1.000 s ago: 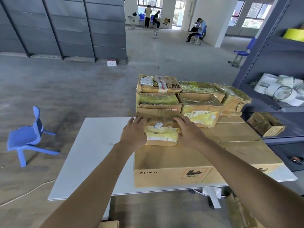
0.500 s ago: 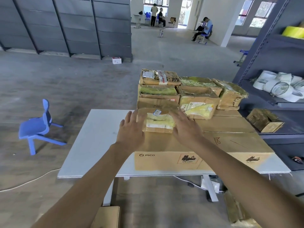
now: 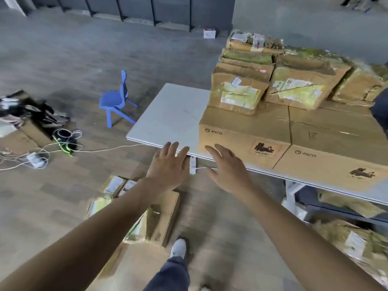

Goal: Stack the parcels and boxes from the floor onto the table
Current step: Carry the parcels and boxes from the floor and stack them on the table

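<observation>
A white table (image 3: 172, 116) carries two large PICO cartons (image 3: 247, 131) with several taped brown parcels stacked on top; the nearest small parcel (image 3: 237, 95) has a yellow label. My left hand (image 3: 169, 166) and my right hand (image 3: 227, 166) hover empty, fingers spread, in front of the table's near edge. On the floor below my left arm lie several cardboard boxes and parcels (image 3: 161, 215). More wrapped parcels (image 3: 357, 242) lie on the floor at the lower right, blurred.
A blue plastic chair (image 3: 116, 99) stands left of the table. Cables and a power strip (image 3: 37, 160) trail across the floor at left, beside a heap of bags (image 3: 27, 112). My white shoe (image 3: 178, 247) is near the floor boxes.
Both hands have let go of the small yellow-labelled parcel, which stays on the carton, and pulled back off the table. The view has swung down and left toward the floor boxes.
</observation>
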Motion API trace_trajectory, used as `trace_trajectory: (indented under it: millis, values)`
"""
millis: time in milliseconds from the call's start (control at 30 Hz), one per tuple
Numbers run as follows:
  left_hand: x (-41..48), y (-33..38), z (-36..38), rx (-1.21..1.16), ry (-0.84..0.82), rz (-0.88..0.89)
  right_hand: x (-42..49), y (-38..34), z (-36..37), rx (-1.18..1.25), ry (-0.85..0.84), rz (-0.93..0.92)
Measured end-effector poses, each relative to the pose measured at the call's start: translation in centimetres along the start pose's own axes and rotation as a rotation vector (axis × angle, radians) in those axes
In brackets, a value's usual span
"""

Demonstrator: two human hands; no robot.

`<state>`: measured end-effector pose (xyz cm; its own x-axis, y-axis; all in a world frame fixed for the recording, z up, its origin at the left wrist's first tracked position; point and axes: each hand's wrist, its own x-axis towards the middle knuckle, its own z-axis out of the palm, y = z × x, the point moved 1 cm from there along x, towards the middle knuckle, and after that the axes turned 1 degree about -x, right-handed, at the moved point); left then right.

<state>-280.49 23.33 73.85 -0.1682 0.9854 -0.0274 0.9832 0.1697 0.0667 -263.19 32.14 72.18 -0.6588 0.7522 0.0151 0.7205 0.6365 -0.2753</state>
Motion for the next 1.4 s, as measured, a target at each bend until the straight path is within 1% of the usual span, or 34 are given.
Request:
trace_trajectory:
  millis: [100, 267, 333, 400, 533, 700, 767, 833, 900, 1033, 1133, 1233, 1300, 1400]
  values:
    - [-3.5, -2.0, 1.6, 0.001, -0.090, -0.063, -1.5, -2.2, 3.6, 0.065, -0.109, 0.002]
    - [-7.4, -6.6, 4.7, -0.045, -0.149, -0.135, -2.0, -5.7, 9.3, 0.119, -0.254, 0.006]
    - [-8.4, -8.8, 6.6, -0.029, -0.184, -0.164, -1.5, -7.2, 12.0, 0.138, -0.292, 0.014]
    - [-9.4, -11.4, 9.1, -0.037, -0.223, -0.197, -0.9, -8.9, 15.2, 0.132, -0.366, 0.027]
    - [-10.2, -16.8, 15.8, -0.088, -0.296, -0.224, 0.9, -12.8, 23.5, 0.153, -0.528, 0.061]
    - [-9.8, -22.7, 27.1, -0.134, -0.456, -0.234, 2.4, -15.8, 35.9, 0.182, -0.687, 0.216]
    - [-9.5, -24.8, 32.0, -0.158, -0.510, -0.225, 2.9, -16.2, 40.7, 0.185, -0.735, 0.242]
    - [-9.2, -27.0, 37.5, -0.204, -0.543, -0.245, 3.4, -16.1, 45.7, 0.174, -0.746, 0.243]
    - [-9.1, -29.1, 42.8, -0.273, -0.599, -0.308, 3.8, -15.8, 50.9, 0.185, -0.743, 0.262]
    - [-10.2, -31.7, 51.5, -0.350, -0.683, -0.452, 4.0, -14.9, 59.9, 0.259, -0.755, 0.391]
    - [-11.3, -32.1, 56.1, -0.465, -0.732, -0.503, 3.9, -14.1, 64.6, 0.323, -0.775, 0.506]
    - [-11.6, -32.3, 58.9, -0.664, -0.756, -0.612, 3.2, -13.7, 67.6, 0.432, -0.787, 0.564]
    - [-11.7, -32.3, 59.3, -0.763, -0.709, -0.667, 2.6, -13.8, 68.4, 0.553, -0.755, 0.596]
    - [-11.4, -31.5, 58.0, -0.832, -0.650, -0.654, 2.1, -13.8, 67.5, 0.763, -0.674, 0.715]
